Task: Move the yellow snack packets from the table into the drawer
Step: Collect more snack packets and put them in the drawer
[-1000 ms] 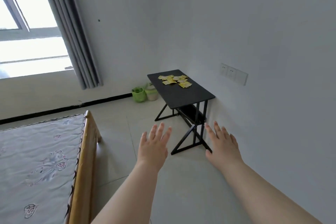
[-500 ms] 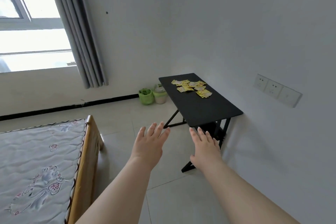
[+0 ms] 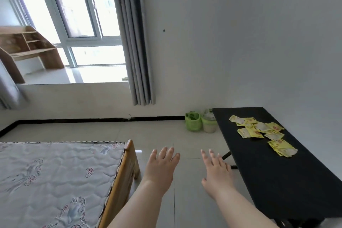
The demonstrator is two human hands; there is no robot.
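Room with white walls, tiled floor [image 3: 103, 133]. Black worktop [image 3: 268, 168] at right by wall. Yellow snack packets [image 3: 262, 131] lie scattered on far half of worktop. Bed [image 3: 55, 176] at left. Left hand [image 3: 161, 166] and right hand [image 3: 216, 170] out over floor, fingers spread, holding nothing. Green bags [image 3: 193, 121] on floor beside worktop.

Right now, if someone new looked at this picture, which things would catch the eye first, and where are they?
The heap of yellow snack packets stands out most, lying on the far part of the black table at the right, against the white wall. Near the middle, the left hand and right hand reach forward, open and empty, above the tiled floor. At the lower left lies a patterned mattress, and a bright window fills the upper left.
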